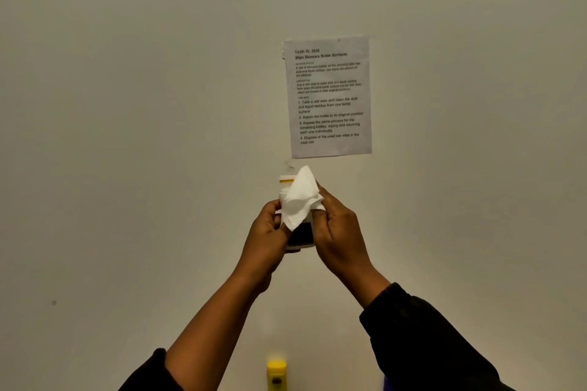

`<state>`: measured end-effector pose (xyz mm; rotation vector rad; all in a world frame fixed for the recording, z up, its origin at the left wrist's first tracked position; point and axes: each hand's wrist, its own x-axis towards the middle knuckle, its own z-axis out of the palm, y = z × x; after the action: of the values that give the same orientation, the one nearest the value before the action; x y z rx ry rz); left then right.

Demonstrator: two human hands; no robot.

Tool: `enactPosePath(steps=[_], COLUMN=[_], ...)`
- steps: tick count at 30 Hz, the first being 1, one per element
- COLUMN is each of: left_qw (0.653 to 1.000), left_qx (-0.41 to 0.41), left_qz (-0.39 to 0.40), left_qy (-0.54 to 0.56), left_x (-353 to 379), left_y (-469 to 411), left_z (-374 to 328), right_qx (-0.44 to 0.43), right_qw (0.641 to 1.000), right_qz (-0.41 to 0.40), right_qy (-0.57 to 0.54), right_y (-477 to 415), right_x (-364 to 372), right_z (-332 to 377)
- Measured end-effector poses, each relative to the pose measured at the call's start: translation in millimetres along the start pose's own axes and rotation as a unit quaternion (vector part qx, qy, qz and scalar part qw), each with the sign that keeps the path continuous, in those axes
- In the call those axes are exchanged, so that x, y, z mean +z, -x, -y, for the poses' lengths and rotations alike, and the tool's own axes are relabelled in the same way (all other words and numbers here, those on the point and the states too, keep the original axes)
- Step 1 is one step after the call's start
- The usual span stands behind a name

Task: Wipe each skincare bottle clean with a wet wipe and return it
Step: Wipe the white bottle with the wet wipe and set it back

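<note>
A printed sheet (328, 97) on the wall (127, 105), just above the fingers (327, 209), is headed "TASK ID" — its number too blurred to trust — and "Wipe Skincare Bottle Surfaces". Step 2 reads "Return the bottle to its original position"; step 4 ends "in the trash bin".

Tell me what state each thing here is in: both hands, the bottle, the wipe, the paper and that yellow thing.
Bottle: held up, roughly upright, top half covered.
Wipe: unfolded, crumpled, draped over the bottle.
Left hand: grips the bottle's lower part.
Right hand: presses the wipe against the bottle.
Paper: flat on the wall, printed side out.
Yellow thing: at the bottom edge, mostly cut off.
</note>
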<state>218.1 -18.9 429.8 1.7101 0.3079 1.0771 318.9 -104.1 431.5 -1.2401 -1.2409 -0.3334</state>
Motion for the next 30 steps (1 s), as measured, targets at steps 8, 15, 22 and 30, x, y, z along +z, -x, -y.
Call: enactPosePath(steps=[8, 15, 22, 30], left_qw=[0.991, 0.969, 0.932, 0.897], left_qx=[-0.135, -0.216, -0.292, -0.335], left_qz=[-0.024, -0.038, -0.015, 0.030], left_qy=[-0.006, -0.112, -0.216, -0.286], left_x=[-41.5, -83.5, -107.4, -126.2], left_y=[16.8, 48.0, 77.5, 97.7], left_z=[84.2, 201.6, 322.5, 430.0], right_qx=[0.162, 0.366, 0.473, 0.580], right_qw=[0.986, 0.926, 0.875, 0.813], right_qz=[0.007, 0.051, 0.081, 0.059], right_qy=[-0.046, -0.078, -0.060, -0.011], right_y=[58.6, 144.1, 222.1, 284.1], right_x=[35.6, 66.2, 96.6, 127.7], right_z=[-54.6, -117.2, -163.8, -214.8])
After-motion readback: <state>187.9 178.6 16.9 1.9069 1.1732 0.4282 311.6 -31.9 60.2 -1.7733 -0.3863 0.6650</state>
